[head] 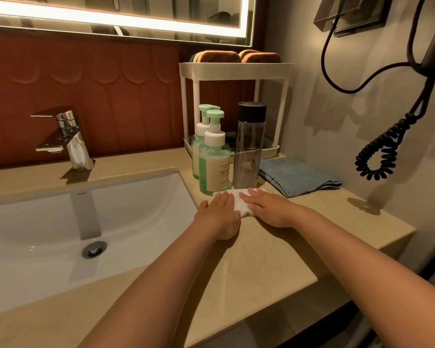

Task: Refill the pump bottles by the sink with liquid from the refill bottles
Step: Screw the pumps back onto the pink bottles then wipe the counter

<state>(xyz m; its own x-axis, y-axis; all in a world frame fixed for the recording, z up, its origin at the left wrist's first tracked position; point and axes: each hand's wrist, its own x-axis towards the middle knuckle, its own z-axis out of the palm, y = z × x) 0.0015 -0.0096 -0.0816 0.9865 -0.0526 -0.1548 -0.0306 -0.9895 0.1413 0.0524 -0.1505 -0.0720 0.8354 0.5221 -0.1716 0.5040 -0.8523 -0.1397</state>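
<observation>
Left hand (217,212) and right hand (269,209) lie flat, fingers straight, pressing a white tissue (239,202) to the counter (261,252). Just behind stand two green pump bottles (214,169), pumps on, beside a dark-capped refill bottle (249,151), perhaps nearly empty. Likely wiping drips; next, gather the tissue.

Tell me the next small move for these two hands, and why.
Probably wipe: slide the white tissue across the counter before the bottles. The left hand and right hand both press flat on it, neither has a grip on a bottle, and the front pump bottle, rear pump bottle and dark bottle all have tops on, so nothing is ready to pour.
</observation>
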